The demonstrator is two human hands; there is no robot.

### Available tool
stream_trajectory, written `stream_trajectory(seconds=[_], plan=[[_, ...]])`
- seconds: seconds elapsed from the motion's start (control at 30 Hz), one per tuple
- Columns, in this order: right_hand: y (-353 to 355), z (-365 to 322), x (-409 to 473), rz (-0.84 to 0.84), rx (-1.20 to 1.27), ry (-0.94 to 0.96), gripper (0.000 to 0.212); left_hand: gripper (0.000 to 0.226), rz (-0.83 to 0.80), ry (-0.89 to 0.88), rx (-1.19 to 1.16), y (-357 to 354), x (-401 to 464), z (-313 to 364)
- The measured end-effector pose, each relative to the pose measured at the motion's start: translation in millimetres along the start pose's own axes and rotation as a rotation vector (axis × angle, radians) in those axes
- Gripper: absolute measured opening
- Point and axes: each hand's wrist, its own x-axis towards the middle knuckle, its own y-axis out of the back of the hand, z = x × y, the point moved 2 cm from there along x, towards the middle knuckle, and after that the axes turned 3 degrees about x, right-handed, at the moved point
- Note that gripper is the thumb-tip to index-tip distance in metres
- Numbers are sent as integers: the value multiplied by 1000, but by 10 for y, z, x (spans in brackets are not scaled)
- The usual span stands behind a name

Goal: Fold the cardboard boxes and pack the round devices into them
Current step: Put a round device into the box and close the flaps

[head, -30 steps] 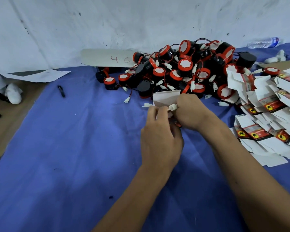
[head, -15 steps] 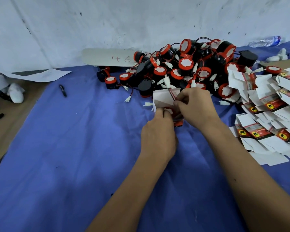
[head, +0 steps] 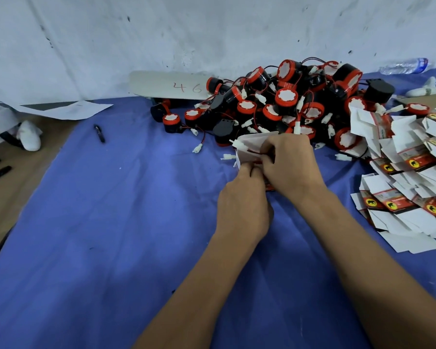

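Your right hand point(head: 291, 167) has shifted down, now pinching a red wire, seemingly, over the box point(head: 249, 147); your left hand point(head: 242, 205) grips its lower edge.

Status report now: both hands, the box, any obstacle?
Left hand and right hand both grip small white cardboard box. Red wire with white plug sticks out of it.

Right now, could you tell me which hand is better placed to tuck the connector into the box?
Right hand: it pinches the red wire by the white connector. The left hand grips the box.
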Motion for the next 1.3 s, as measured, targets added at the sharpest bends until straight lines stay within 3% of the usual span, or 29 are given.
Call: stream_trajectory(seconds=[0.3, 0.53, 0.67, 0.77, 0.83, 0.93, 1.0, 1.13, 1.3], plan=[[-46, 61, -37, -48, -16, -91, 26, 41, -35, -44, -29, -10, -22, 13], [-83, 53, -110, -211, -157, 18, 30, 51, -24, -58, -56, -26, -18, 6], [-89, 9, -141, -295, -234, 87, 31, 46, 82, -95, -86, -21, -31, -27], [-89, -16, -156, -305, -260, 103, 29, 35, 303, -44, -195, 79, -24, -86], [-89, -24, -159, -304, -263, 77, 29, 51, 369, 45, -287, 86, 35, -214], [-117, -46, -188, -333, -248, 87, 31, 74, 182, 236, -637, 54, 144, -402], [-123, -51, -200, -344, -212, 93, 32, 68, 114, 312, -808, 45, 171, -425], [-108, -54, -210, -357, -182, 100, 36, 58, 238, 273, -932, 54, 185, -415], [-139, -53, -216, -323, -113, 51, 26, 60, 268, 119, -854, 97, 125, -361]])
